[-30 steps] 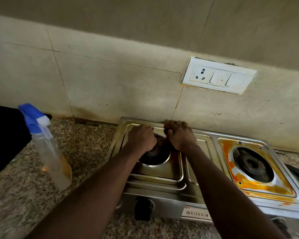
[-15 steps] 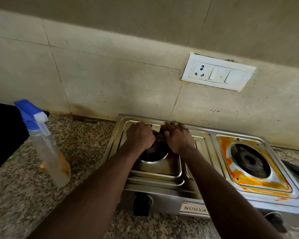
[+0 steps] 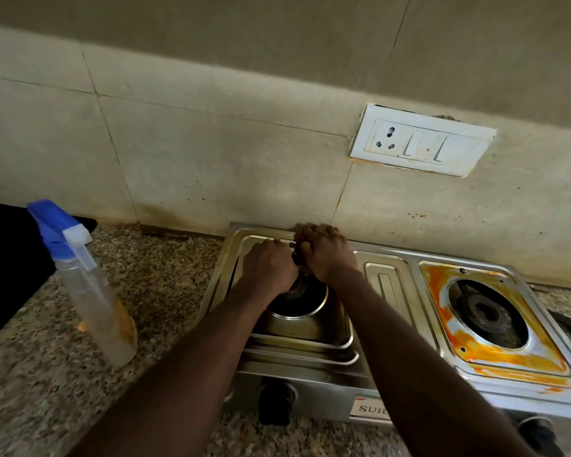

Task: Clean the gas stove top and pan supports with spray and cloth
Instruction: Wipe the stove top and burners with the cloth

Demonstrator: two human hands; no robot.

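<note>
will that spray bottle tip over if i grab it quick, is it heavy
Probably light: the spray bottle looks nearly empty, with only a little orange liquid at its base. Tall and narrow under a bulky blue trigger head, it could likely tip from a sideways knock.

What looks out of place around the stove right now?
The right burner plate is smeared with orange-yellow residue around its rim. Small red specks dot the wall tiles behind the stove. The switch plate has a dark gap along its top edge.
</note>
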